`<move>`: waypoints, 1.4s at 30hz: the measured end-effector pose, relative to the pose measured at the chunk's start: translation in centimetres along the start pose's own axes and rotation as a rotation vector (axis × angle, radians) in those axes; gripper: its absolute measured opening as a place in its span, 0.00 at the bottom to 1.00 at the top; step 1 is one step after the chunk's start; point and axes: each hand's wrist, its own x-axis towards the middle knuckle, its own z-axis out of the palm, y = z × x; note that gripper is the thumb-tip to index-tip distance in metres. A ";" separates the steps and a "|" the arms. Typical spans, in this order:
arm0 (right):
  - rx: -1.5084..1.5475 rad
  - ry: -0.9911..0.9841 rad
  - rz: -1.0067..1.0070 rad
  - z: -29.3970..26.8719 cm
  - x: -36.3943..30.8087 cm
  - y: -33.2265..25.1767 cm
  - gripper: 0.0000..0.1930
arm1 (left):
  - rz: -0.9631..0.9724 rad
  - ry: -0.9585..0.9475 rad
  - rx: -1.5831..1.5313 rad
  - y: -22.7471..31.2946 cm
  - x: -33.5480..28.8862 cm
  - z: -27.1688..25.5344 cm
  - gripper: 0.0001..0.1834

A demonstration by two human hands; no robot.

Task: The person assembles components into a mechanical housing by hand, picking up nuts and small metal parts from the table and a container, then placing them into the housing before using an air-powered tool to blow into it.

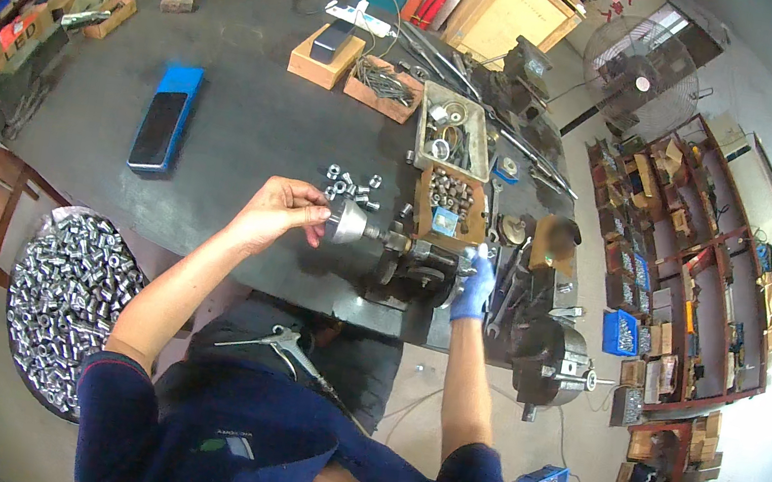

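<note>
At the near edge of the bench stands a small dark metal bench machine (pixel 423 272) with a spindle pointing left. A silver cone-shaped metal piece (pixel 348 223) sits on that spindle's left end. My bare left hand (pixel 282 216) is closed in a pinch at the cone's left face; whatever is between the fingertips is too small to name. On the machine's right end, my right hand (pixel 474 286) in a blue glove has its fingers closed round a part that the glove hides. Several shiny metal nuts (pixel 342 185) lie loose just behind the cone.
A wooden box of small metal parts (pixel 451 194) stands behind the machine, near a tray of rings (pixel 456 127). Wrenches (pixel 504 294) lie to the right. A blue phone-like device (pixel 164 120) rests at left. A large tub of metal parts (pixel 72 304) stands lower left; an air gun (pixel 285 346) lies across my lap.
</note>
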 end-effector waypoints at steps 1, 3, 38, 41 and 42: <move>-0.129 -0.020 -0.035 1.0 0.3 -1.3 0.08 | 0.016 0.029 0.037 0.4 -0.4 -0.3 0.12; 0.106 -0.105 -0.076 1.2 2.1 -2.8 0.08 | 0.038 0.065 0.108 0.8 -1.0 -1.3 0.12; 0.443 -0.070 -0.026 -4.7 -7.0 1.5 0.16 | 0.222 0.010 1.182 -2.4 4.6 -1.8 0.08; 0.458 -0.066 -0.023 -5.0 -7.1 1.5 0.16 | 0.308 -0.115 1.229 -5.9 10.9 2.6 0.09; 0.441 -0.083 -0.039 -4.9 -7.4 1.3 0.16 | 0.333 -0.121 1.227 -6.9 12.4 3.3 0.10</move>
